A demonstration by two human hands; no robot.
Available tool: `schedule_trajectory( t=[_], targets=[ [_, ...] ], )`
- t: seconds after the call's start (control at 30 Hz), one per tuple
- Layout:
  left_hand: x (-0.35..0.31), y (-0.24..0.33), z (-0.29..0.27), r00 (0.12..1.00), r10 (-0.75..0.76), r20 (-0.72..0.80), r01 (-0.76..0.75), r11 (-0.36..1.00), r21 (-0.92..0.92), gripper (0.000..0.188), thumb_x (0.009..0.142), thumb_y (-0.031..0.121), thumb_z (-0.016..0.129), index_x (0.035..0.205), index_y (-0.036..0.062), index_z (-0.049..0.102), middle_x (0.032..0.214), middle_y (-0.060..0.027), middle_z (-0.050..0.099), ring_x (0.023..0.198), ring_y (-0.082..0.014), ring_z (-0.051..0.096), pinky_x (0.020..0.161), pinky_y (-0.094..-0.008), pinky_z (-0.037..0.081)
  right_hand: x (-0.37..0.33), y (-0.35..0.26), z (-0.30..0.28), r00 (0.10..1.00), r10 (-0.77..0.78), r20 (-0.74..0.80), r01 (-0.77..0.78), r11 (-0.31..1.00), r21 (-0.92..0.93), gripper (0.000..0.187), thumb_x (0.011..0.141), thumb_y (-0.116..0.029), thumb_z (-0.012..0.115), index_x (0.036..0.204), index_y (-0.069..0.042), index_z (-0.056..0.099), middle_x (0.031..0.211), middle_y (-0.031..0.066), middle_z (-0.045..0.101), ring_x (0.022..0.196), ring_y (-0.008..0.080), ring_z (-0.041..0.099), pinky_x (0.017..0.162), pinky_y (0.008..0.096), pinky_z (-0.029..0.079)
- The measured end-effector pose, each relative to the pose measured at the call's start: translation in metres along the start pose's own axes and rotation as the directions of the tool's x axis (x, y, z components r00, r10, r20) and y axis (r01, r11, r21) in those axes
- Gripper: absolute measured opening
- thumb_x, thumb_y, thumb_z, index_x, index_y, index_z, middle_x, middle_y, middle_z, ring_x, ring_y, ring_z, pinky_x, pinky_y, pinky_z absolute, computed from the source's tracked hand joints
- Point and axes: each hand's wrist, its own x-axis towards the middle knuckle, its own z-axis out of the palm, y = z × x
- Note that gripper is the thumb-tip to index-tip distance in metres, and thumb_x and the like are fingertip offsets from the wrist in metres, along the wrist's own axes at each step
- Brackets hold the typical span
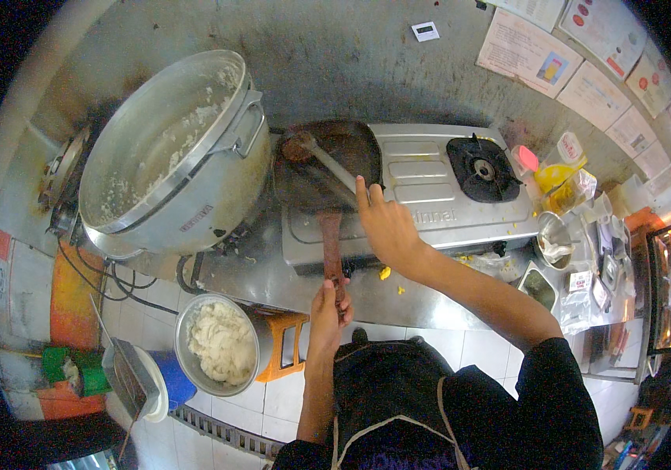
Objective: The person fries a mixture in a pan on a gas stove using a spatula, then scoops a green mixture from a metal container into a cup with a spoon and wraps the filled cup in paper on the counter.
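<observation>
A dark square frying pan (351, 145) rests on the left end of a silver two-burner stove (422, 180). My left hand (328, 313) is closed around the pan's reddish-brown handle (331, 239), which points toward me. Over the pan, my right hand (389, 229) grips a grey-handled cooking utensil (334, 166), index finger stretched along it. The utensil's head is coated in something brown and lies over the pan's far left part; its exact shape cannot be made out.
Left of the stove stands a large metal pot (218, 188) with white grains stuck inside. A bowl of cooked rice (222, 341) sits on an orange stool (281, 345). At right are a bare burner (483, 168), a steel bowl (555, 239) and yellow bottles (561, 180).
</observation>
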Motion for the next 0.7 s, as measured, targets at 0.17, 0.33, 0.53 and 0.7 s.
schedule_trajectory(
  t=[0.17, 0.33, 0.53, 0.7],
  targets=[
    [-0.001, 0.0, -0.001, 1.0, -0.006, -0.007, 0.006, 1.0, -0.001, 0.049, 0.11, 0.051, 0.043, 0.12, 0.0053, 0.06, 0.07, 0.004, 0.044, 0.054, -0.0074, 0.043, 0.046, -0.0223, 0.028, 0.008, -0.005, 0.004, 0.997, 0.052, 0.049, -0.051, 0.998, -0.027, 0.077, 0.081, 0.0, 0.065, 0.153, 0.007, 0.036, 0.113, 0.0208, 0.058, 0.073, 0.0329, 0.072, 0.062, 0.041, 0.06],
    [0.002, -0.004, -0.005, 1.0, -0.01, 0.007, 0.01, 1.0, -0.028, 0.049, 0.11, 0.05, 0.043, 0.121, 0.0053, 0.06, 0.07, 0.0039, 0.043, 0.053, -0.0072, 0.043, 0.045, -0.0223, 0.027, 0.0, -0.008, -0.007, 0.993, 0.108, 0.049, -0.11, 0.993, 0.036, 0.076, 0.083, -0.007, 0.068, 0.152, 0.005, 0.038, 0.113, 0.0212, 0.061, 0.075, 0.0371, 0.073, 0.066, 0.0454, 0.061],
    [0.001, -0.005, -0.009, 0.999, -0.003, 0.033, 0.004, 1.0, -0.031, 0.05, 0.11, 0.051, 0.042, 0.122, 0.0053, 0.06, 0.071, 0.0038, 0.044, 0.052, -0.007, 0.043, 0.045, -0.0226, 0.028, -0.004, 0.053, -0.032, 0.985, 0.131, 0.109, -0.166, 0.882, 0.441, 0.072, 0.082, -0.024, 0.076, 0.141, 0.009, 0.051, 0.088, 0.0213, 0.071, 0.075, 0.0345, 0.073, 0.065, 0.0476, 0.059],
    [-0.002, 0.0, -0.007, 1.0, -0.012, 0.023, 0.012, 1.0, 0.007, 0.051, 0.11, 0.051, 0.042, 0.123, 0.0055, 0.06, 0.071, 0.0037, 0.044, 0.052, -0.0074, 0.043, 0.046, -0.023, 0.029, -0.007, 0.098, -0.042, 0.861, 0.16, 0.483, -0.49, 0.518, 0.701, 0.071, 0.087, -0.041, 0.077, 0.133, 0.008, 0.057, 0.091, 0.0159, 0.073, 0.062, 0.0161, 0.065, 0.049, 0.031, 0.05]
  ],
)
